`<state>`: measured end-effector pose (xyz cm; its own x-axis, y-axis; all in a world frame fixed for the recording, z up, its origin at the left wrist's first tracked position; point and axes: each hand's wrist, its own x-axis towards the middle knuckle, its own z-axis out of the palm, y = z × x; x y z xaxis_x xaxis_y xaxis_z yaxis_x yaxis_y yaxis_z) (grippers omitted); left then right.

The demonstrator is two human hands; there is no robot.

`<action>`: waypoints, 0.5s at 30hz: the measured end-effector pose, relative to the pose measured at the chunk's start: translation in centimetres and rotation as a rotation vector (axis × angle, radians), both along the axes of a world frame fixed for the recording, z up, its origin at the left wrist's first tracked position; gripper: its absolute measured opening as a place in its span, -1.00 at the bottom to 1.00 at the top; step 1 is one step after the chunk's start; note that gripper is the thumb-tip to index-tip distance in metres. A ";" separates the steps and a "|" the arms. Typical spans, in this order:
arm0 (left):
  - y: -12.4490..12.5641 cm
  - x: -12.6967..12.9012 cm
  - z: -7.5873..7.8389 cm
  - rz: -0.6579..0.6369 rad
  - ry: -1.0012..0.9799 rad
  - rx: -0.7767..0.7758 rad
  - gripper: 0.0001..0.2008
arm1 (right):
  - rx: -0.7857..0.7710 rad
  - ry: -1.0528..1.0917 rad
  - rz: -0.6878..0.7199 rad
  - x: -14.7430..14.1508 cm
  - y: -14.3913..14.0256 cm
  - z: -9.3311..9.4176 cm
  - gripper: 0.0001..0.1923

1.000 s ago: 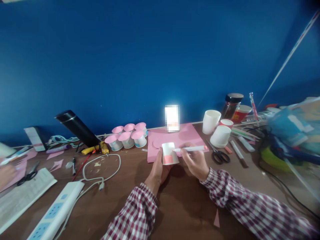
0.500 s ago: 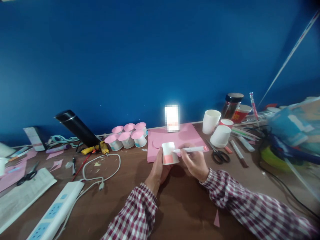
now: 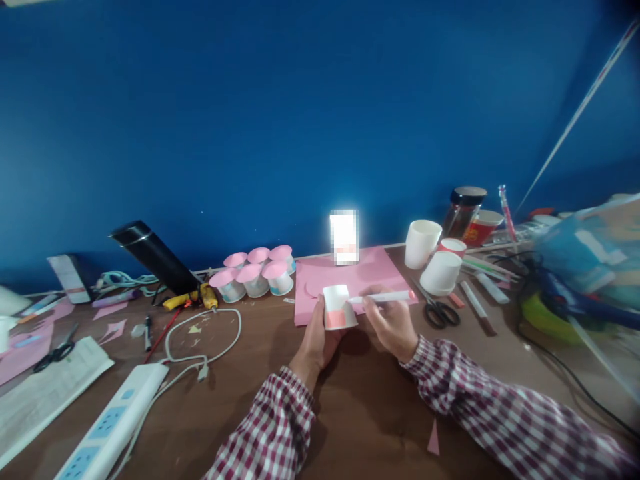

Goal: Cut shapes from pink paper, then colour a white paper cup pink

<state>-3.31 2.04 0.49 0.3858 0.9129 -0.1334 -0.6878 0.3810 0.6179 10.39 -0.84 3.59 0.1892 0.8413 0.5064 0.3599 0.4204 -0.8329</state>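
A small white paper cup [image 3: 335,295] is held upside down, its lower part coloured salmon pink. My left hand [image 3: 316,331] is closed around the cup's left side and underside. In my right hand [image 3: 393,325] is a white marker pen [image 3: 385,298] with a pinkish-red end, gripped between thumb and fingers. The pen's tip points left at the cup's right side; whether it touches cannot be told. Behind both hands lies a sheet of pink paper [image 3: 370,273] with a curved cut piece on it. A bright, blurred-out upright screen [image 3: 345,233] stands at its back edge.
Several cups topped with pink discs [image 3: 251,279] stand left of the paper. White cups [image 3: 441,272], black-handled scissors [image 3: 442,313] and loose markers [image 3: 479,307] are on the right. A power strip [image 3: 113,423], white cable [image 3: 239,333] and black tumbler [image 3: 155,257] occupy the left.
The cup has tilted or turned very slightly in my left hand, and the pen has shifted a little to the right. Everything else looks the same.
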 end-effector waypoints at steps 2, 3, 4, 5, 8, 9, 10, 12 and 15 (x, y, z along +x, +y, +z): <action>0.0 0.0 0.0 0.006 -0.001 -0.016 -0.58 | 0.000 0.022 -0.014 0.1 0.0 0.0 -0.86; 0.0 0.0 0.0 0.007 -0.001 -0.024 -0.59 | 0.005 0.041 -0.022 0.1 0.1 -0.1 -0.85; 0.1 -0.1 0.0 0.010 0.000 -0.031 -0.60 | 0.014 0.062 -0.030 0.1 0.1 -0.1 -0.84; 0.1 -0.1 0.0 0.014 0.004 -0.038 -0.60 | 0.027 0.085 -0.034 0.1 0.2 -0.2 -0.84; 0.1 -0.1 -0.1 0.014 0.033 -0.057 -0.54 | 0.066 0.128 -0.003 0.0 0.3 -0.6 -0.83; 0.2 -0.1 -0.2 0.011 0.039 -0.050 -0.51 | 0.074 0.134 0.015 -0.1 0.3 -0.7 -0.82; 0.2 -0.1 -0.2 0.006 0.039 -0.036 -0.48 | 0.078 0.135 0.034 -0.2 0.3 -0.8 -0.81; 0.2 -0.2 -0.3 0.006 0.023 -0.004 -0.45 | 0.073 0.123 0.057 -0.4 0.2 -1.1 -0.80; 0.2 -0.2 -0.2 0.038 0.001 0.005 -0.46 | 0.042 0.071 0.066 -0.6 -0.1 -1.4 -0.81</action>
<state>-3.47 2.19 0.32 0.3505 0.9277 -0.1290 -0.7010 0.3511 0.6208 9.82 -0.96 2.17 0.1711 0.8316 0.5284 0.2709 0.4759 -0.8367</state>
